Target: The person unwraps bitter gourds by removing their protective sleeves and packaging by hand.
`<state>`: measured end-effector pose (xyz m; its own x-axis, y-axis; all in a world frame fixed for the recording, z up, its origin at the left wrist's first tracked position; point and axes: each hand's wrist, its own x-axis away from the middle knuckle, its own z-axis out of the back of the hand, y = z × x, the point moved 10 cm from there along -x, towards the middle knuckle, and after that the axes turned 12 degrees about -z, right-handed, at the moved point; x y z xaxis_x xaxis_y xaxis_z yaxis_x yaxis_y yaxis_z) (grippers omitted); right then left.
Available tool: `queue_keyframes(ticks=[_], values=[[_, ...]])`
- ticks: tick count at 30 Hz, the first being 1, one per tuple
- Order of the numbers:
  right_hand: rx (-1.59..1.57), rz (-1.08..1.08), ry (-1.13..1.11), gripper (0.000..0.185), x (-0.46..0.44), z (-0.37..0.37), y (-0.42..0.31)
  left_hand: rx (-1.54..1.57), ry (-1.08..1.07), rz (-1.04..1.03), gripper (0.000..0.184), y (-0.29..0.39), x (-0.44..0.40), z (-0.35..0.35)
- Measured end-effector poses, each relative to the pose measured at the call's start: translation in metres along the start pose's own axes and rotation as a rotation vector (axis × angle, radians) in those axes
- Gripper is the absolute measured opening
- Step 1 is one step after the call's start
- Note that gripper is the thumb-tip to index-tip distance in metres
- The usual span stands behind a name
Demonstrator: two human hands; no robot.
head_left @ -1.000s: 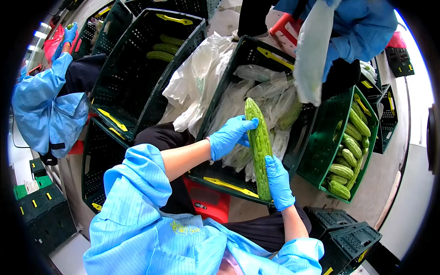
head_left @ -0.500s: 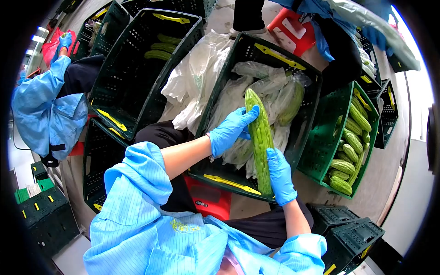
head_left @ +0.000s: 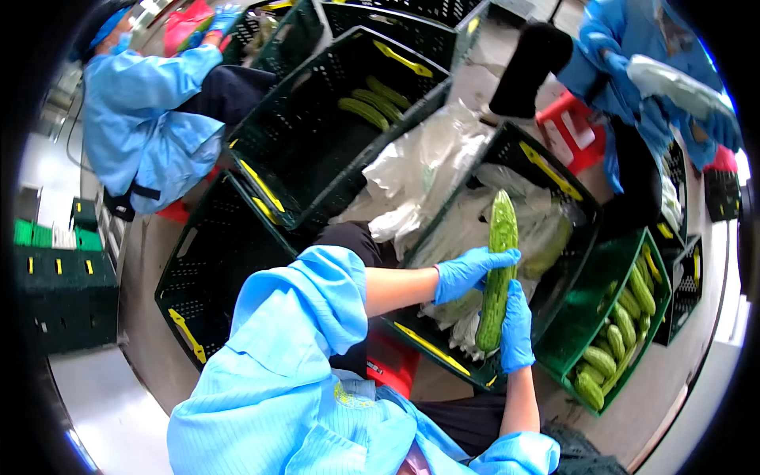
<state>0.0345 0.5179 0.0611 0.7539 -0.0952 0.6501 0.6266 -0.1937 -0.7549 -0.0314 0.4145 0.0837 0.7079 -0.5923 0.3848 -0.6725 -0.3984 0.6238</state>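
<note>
A long green bitter melon (head_left: 498, 293) stands nearly upright between my hands, above a dark green crate (head_left: 546, 273). My left hand (head_left: 473, 274), in a blue glove, is closed around its middle from the left, the thumb across the front. Lower down, my right hand (head_left: 517, 331), also gloved, grips it from the right side. Clear plastic bags (head_left: 455, 233) fill the crate beneath, and at least one seems to have a melon inside.
More bitter melons (head_left: 625, 328) lie in a green crate at right. White plastic bags (head_left: 431, 162) drape between crates. A large crate (head_left: 285, 178) at upper left holds several melons. Co-workers in blue sit at left (head_left: 150, 119) and upper right (head_left: 606, 39), near a red stool (head_left: 566, 131).
The view has swung left, so the scene sits farther right and lower. Both hands still hold the bitter melon, now more upright. The co-worker at left shows more fully.
</note>
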Motion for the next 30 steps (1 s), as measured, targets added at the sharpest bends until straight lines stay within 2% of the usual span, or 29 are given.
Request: queue_keyframes(ticks=[3, 6, 9, 11, 14, 17, 19, 20, 23, 25, 28, 30], values=[[-0.101, -0.015, -0.043, 0.043, -0.004, -0.005, -0.005, -0.061, 0.075, -0.049, 0.053, 0.006, -0.004, 0.013], [-0.127, 0.010, -0.052, 0.046, -0.007, -0.011, -0.008, 0.045, 0.110, 0.013, 0.052, 0.011, 0.007, 0.019], [0.084, -0.297, -0.029, 0.041, -0.003, -0.009, 0.007, 0.021, 0.228, 0.064, 0.053, 0.004, 0.016, 0.040], [0.101, -0.246, -0.054, 0.048, 0.005, -0.016, -0.006, -0.055, 0.325, 0.110, 0.056, -0.012, 0.018, 0.060], [0.084, -0.207, -0.032, 0.061, -0.002, 0.003, -0.016, -0.104, 0.288, 0.186, 0.058, -0.042, 0.021, 0.072], [0.092, -0.152, 0.047, 0.061, 0.003, 0.016, -0.036, -0.112, 0.261, 0.274, 0.053, -0.034, 0.060, 0.048], [0.074, -0.155, 0.056, 0.061, -0.001, 0.027, -0.036, -0.007, 0.192, 0.297, 0.054, -0.049, 0.069, 0.039], [0.077, -0.159, 0.066, 0.061, -0.001, 0.030, -0.037, 0.075, 0.131, 0.373, 0.054, -0.057, 0.079, 0.030], [0.134, -0.134, 0.065, 0.064, -0.007, 0.038, -0.029, 0.138, 0.157, 0.319, 0.054, -0.082, 0.083, 0.030], [0.162, -0.183, 0.096, 0.064, -0.013, 0.042, -0.018, 0.101, 0.206, 0.293, 0.058, -0.061, 0.108, 0.019], [0.210, -0.264, 0.103, 0.065, -0.026, 0.050, 0.017, 0.297, 0.166, 0.256, 0.059, -0.087, 0.113, 0.013], [0.244, -0.308, 0.077, 0.066, -0.028, 0.045, 0.041, 0.478, 0.167, 0.141, 0.055, -0.095, 0.122, 0.011]])
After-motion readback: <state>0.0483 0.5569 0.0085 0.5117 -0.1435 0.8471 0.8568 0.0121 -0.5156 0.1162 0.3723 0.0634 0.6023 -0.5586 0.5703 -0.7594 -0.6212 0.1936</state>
